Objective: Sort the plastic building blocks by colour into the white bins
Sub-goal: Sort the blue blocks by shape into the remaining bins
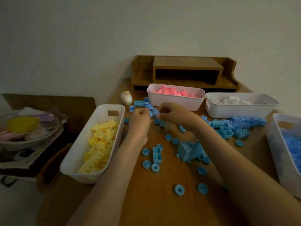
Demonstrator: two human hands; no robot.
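Both hands meet over the middle of the wooden table (162,201). My left hand (140,119) and my right hand (172,114) together pinch a small blue block piece (154,112) between them. Several blue blocks and round blue wheels (179,190) lie scattered on the table, with a heap of blue blocks (234,126) at the right. White bins stand around: yellow blocks in the left bin (114,108), pink blocks in the back bin (175,101), white blocks in the back right bin (241,110), blue blocks in the right bin (276,144).
A wooden desk shelf (185,72) stands at the back against the wall. A small white egg-shaped object (126,98) sits near the pink bin. Left of the table, a cluttered pile holds a glass dish with a yellow lid (22,124). A larger blue block assembly (189,150) lies mid-table.
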